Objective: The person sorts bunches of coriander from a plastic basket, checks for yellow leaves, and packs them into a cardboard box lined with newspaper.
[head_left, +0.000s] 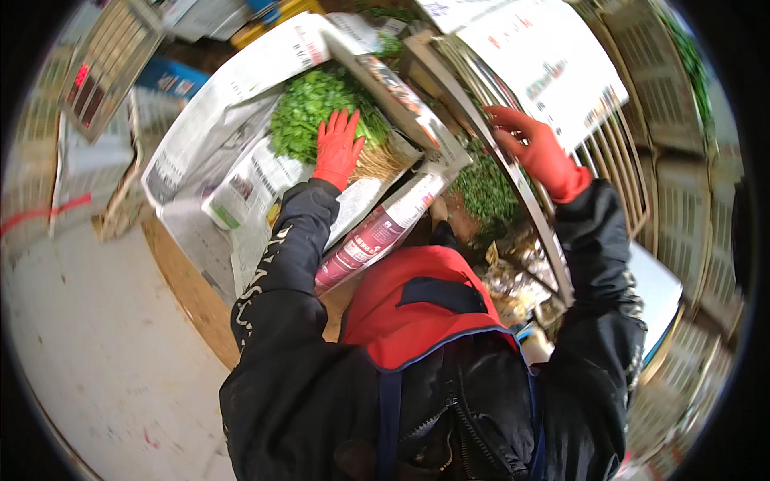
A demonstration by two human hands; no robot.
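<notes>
Black jacket [321, 393] | greens [306, 104]: bright leafy tops [293, 128], stringy tan roots [381, 163] | left hand [337, 151] splayed atop | right hand [536, 151] unclenched

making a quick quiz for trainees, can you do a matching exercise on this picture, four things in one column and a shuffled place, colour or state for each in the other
1. left hand
2. right hand
3. leafy green bunch
4. apron

A. near the stack of printed sheets
B. red with dark blue trim
C. spread palm down in the newspaper-lined box
D. green at one end, pale and stringy at the other

Pairs: 1-C, 2-A, 3-D, 4-B
</notes>
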